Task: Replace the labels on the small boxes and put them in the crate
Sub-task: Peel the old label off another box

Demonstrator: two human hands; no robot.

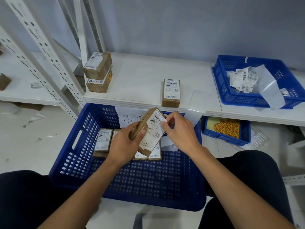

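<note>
My left hand [125,142] grips a small brown cardboard box [145,124] from its left side, tilted, above the big blue crate [132,179]. A white shipping label [154,131] covers the box's face. My right hand [179,129] pinches that label's upper right corner, which is lifted off the box. Several labelled boxes [103,140] lie flat at the crate's far end, partly hidden by my hands. One more box [171,93] lies on the white shelf [140,76], and two stacked boxes [98,71] stand at the shelf's left.
A blue tray [221,83] at the shelf's right holds crumpled labels and backing paper. A smaller blue bin [226,129] with yellow and red stickers sits under the shelf. White shelf uprights [42,52] rise at the left. My knees flank the crate.
</note>
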